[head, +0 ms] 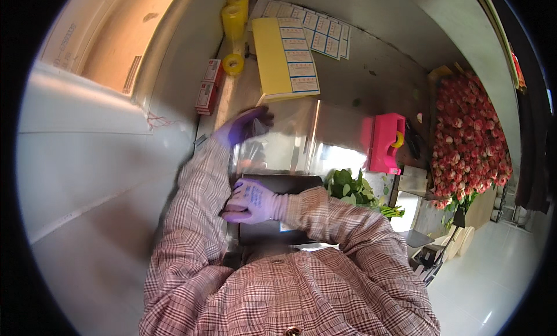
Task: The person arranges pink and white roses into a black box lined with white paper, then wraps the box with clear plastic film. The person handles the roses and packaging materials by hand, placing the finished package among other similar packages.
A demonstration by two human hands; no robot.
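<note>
My left hand (248, 124), in a purple work glove, reaches over the left edge of a stack of clear plastic sheets (287, 134). It is blurred, and I cannot tell whether its dark-coated fingers pinch the film. Closer to my body, my right hand (254, 202) wears a matching glove that bears writing. Its fingers curl at the left side of a dark flat panel (300, 184); whatever they may hold is hidden. Beyond the plastic lies a yellow-backed sheet of printed labels (272, 57).
Yellow tape rolls (233, 64) and red-and-white boxes (207, 92) line the left wall. More label sheets (330, 36) lie at the back. Rightward are a pink tape dispenser (383, 149), leafy green stems (352, 186) and a large mass of pink-red roses (470, 136).
</note>
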